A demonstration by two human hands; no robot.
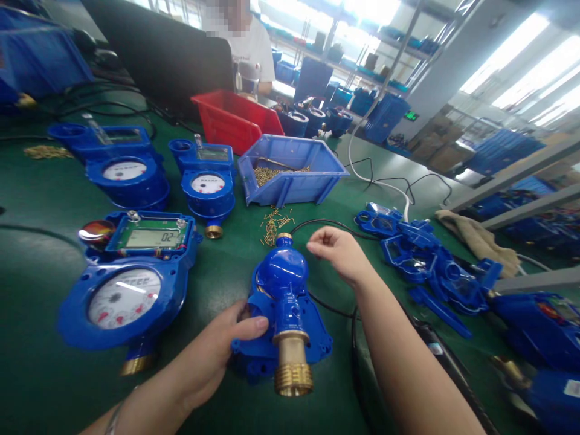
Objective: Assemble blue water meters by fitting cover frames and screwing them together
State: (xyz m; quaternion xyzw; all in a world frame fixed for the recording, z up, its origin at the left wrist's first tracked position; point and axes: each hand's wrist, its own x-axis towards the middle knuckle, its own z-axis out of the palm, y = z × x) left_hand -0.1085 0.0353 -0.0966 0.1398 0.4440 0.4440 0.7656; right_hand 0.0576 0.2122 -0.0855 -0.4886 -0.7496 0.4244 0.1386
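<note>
A blue water meter (285, 272) with brass threaded ends lies face down on the green table in front of me. My left hand (229, 338) grips its left edge, thumb on top of the blue housing. My right hand (338, 251) hovers just right of the meter's far end, apart from it, with thumb and fingers pinched together. Whatever those fingertips may hold is too small to make out. Beyond the meter, a loose pile of small brass screws (270, 228) is spread on the table. Behind it stands a blue bin (299, 188) with many more screws inside.
On the left stand an open water meter with a lit display (131, 278) and two closed meters (208, 181). Blue covers (417, 254) are heaped on the right, near a cloth (480, 238). A red bin (231, 121), black cables and a person (254, 42) are farther back.
</note>
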